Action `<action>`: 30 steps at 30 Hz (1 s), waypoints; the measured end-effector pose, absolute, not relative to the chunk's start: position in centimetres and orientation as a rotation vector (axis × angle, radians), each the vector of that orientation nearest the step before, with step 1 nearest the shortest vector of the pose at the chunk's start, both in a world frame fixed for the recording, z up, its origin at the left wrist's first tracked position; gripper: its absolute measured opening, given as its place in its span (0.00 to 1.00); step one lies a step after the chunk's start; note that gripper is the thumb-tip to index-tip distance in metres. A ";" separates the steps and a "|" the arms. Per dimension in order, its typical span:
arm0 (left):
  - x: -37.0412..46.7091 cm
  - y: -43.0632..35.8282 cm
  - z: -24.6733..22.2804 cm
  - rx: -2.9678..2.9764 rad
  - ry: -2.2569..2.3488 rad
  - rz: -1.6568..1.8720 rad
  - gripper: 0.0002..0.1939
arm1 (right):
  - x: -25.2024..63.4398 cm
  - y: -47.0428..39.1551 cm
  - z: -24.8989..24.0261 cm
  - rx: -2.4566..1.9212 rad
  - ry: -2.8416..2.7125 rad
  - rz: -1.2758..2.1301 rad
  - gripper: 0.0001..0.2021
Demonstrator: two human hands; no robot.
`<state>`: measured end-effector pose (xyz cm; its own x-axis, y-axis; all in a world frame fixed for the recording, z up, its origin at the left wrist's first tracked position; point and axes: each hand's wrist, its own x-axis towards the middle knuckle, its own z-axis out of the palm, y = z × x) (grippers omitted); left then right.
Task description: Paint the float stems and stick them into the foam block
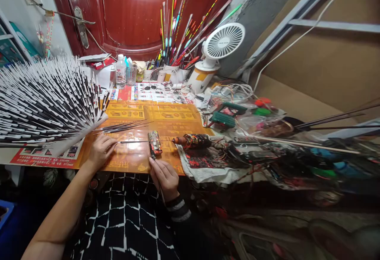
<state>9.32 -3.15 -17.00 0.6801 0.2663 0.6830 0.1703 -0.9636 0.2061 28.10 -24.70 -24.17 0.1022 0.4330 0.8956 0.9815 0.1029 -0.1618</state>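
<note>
On the orange mat (130,113), a thin dark rod (130,142) lies level between the left hand (101,149) and a paint-crusted block (154,143). The left fingertips pinch its near end; its far end reaches the block's edge, though whether they touch I cannot tell. The right hand (165,177) is closed round a slim tool (152,158), its tip by the block's lower edge.

The rod looks light, stiff and easily snapped, perhaps slippery if coated; the near end, or the thicker dark body, seems the safer hold, with the fine end best left unloaded.

Just behind, loose sticks (124,126) crowd the left hand, and a bristling rack (50,101) limits that side. To the right, a brown handle (192,141) and a stained cloth (204,175) hem in the block. A fan (224,41) stands farther back, out of the way.
</note>
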 end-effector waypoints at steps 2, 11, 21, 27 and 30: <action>9.3 -3.1 -17.1 2.761 0.364 1.159 0.07 | 28.1 -24.7 -24.1 -1.472 -1.473 -0.767 0.32; 9.3 -3.1 -17.2 2.760 0.378 1.142 0.08 | 28.0 -24.7 -23.9 -1.507 -1.495 -0.734 0.32; 9.3 -3.2 -17.0 2.737 0.370 1.132 0.08 | 27.9 -24.6 -24.4 -1.528 -1.455 -0.740 0.31; 9.3 -3.2 -16.8 2.763 0.358 1.139 0.08 | 27.9 -24.5 -24.5 -1.526 -1.442 -0.772 0.32; 9.3 -3.2 -16.7 2.783 0.351 1.137 0.07 | 27.9 -24.5 -24.4 -1.498 -1.448 -0.780 0.33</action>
<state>9.26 -3.24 -16.74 0.6920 0.2555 0.6751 0.1693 -0.9666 0.1923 27.91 -24.50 -24.35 0.1207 0.4267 0.8963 0.9832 0.0732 -0.1673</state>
